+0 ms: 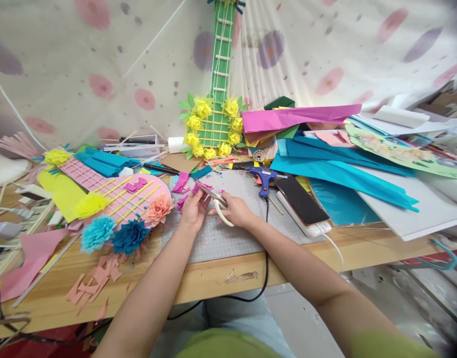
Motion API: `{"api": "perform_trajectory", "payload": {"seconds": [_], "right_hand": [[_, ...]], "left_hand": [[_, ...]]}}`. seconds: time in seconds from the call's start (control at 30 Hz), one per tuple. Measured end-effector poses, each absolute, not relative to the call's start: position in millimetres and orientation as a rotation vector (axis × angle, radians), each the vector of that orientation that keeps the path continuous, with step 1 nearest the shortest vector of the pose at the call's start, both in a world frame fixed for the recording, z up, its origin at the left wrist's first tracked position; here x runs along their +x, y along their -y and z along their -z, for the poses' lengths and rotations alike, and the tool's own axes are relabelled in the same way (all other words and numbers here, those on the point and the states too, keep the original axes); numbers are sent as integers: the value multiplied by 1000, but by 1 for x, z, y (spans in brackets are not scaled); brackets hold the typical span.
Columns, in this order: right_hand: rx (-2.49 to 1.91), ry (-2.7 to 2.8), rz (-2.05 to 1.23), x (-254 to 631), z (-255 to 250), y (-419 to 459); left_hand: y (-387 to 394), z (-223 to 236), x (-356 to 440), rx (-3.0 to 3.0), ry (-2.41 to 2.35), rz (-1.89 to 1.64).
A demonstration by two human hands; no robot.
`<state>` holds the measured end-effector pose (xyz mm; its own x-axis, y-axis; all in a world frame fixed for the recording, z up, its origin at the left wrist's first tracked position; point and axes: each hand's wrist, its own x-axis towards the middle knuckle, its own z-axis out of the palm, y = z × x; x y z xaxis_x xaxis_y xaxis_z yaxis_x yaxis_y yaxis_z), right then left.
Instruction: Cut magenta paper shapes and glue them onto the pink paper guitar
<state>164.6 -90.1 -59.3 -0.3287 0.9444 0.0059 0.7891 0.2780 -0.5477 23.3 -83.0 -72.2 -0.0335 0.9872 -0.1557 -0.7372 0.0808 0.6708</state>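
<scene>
My right hand [233,211] is closed round the handles of a pair of scissors [221,205], whose blades point up and left. Between the fingers of my left hand [194,211] is a small piece of magenta paper [202,186], with the blades right at it. Both hands are over a grey cutting mat [213,247]. More magenta paper scraps [181,182] lie just beyond my left hand. Left of it rests a pink paper guitar [126,199] with yellow strings, paper flowers and magenta petal pieces [136,184] on top.
A blue glue gun [264,179] stands beyond my right hand, its black cable [266,248] running over the table edge. A phone [302,200] lies to the right, near blue paper sheets [325,166]. A green paper guitar [220,74] leans at the back. Salmon scraps [97,278] lie front left.
</scene>
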Motion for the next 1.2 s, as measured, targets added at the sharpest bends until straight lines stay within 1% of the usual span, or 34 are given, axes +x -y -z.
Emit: {"api": "perform_trajectory", "payload": {"seconds": [0.23,0.8,1.2], "right_hand": [[-1509,2251,-635,178,59,83],[-1444,2267,-845,193,52,74],[-1438,2306,-927,202,48,70]], "left_hand": [[84,69,21,559,-737,-1462],[86,67,18,701,-900,-1448],[85,61,7,833,-1007,-1340]]}}
